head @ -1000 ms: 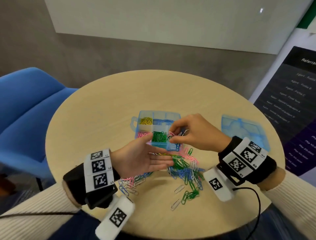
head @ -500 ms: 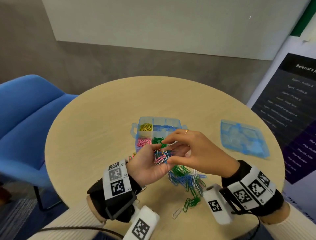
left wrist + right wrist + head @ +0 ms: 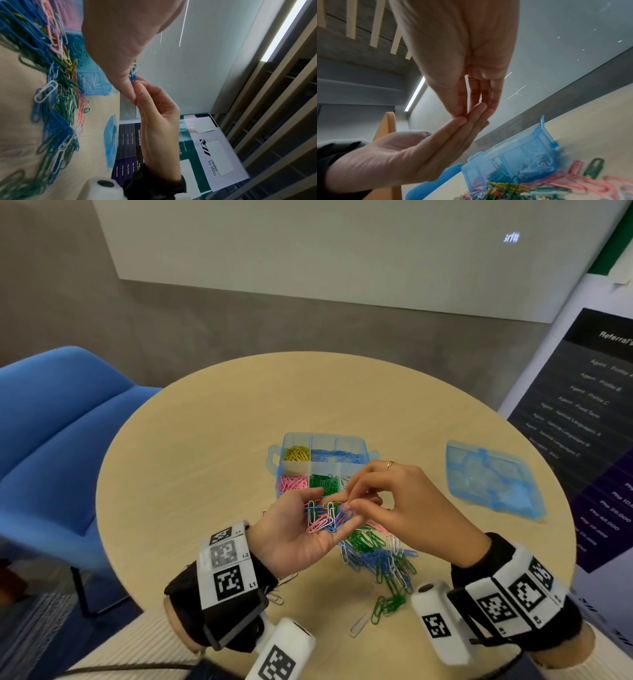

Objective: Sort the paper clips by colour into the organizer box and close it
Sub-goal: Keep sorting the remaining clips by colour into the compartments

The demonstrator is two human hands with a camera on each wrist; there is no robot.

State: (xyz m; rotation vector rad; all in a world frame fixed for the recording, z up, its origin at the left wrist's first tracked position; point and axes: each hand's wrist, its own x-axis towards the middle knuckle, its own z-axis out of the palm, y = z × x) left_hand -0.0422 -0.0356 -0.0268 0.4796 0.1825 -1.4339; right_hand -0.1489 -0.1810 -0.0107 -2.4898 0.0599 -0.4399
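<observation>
From the head view, the left hand (image 3: 294, 529) lies palm up with its fingers nearly straight, and a little bunch of paper clips (image 3: 327, 517) rests on it; the right hand (image 3: 400, 501) reaches in with finger and thumb tips close together, picking at one clip in the bunch; just past the hands the organizer box (image 3: 322, 440) sits open, with yellow, blue, pink and green clips in their own spots; its lid (image 3: 493, 477) lies well apart on the round table (image 3: 191, 474); a big mixed pile (image 3: 376, 556) waits near the person.

From the left wrist view, the right hand's fingertips (image 3: 139, 86) pinch at blue clips right against the left palm; more clips are spread on the table.

From the right wrist view, the left hand's fingers (image 3: 471, 121) lie flat and together; the clip being picked is hidden here.

I think the clips are very light, thin, hard and smooth; they hook onto each other, so a pull may drag others along; best to nip one clip by its round end and lift it slowly, shaking it free.
</observation>
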